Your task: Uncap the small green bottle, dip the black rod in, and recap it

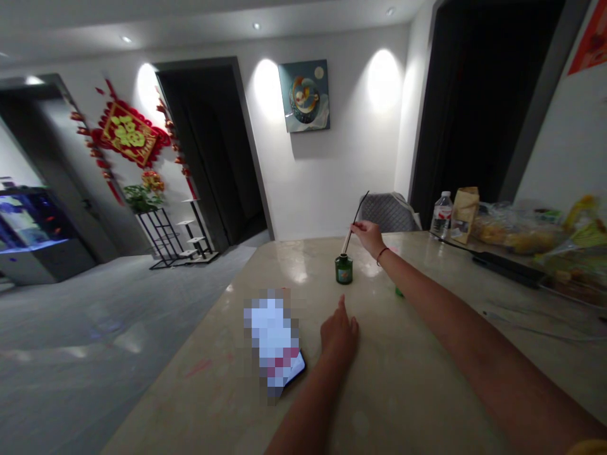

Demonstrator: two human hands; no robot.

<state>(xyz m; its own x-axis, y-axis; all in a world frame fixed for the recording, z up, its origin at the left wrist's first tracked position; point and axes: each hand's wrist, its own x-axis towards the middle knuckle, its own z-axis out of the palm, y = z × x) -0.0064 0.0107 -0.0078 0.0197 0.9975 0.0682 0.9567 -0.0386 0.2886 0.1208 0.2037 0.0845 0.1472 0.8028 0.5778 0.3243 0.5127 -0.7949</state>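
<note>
A small dark green bottle with a label on its front stands upright on the table. Just above and to the right of it, my right hand is closed, pinching a thin dark reed stick. The stick slants up from the bottle's neck, and a paler length shows below my fingers. Whether its lower end is inside the neck, I cannot tell. My left hand rests on the table in front of the bottle, apart from it, index finger stretched toward it. A green object is partly hidden by my right forearm.
A lit phone, mostly blurred out, lies left of my left hand. Along the right side are a water bottle, a brown paper bag, plastic-bagged food and a long black object. Behind the table stands a grey chair.
</note>
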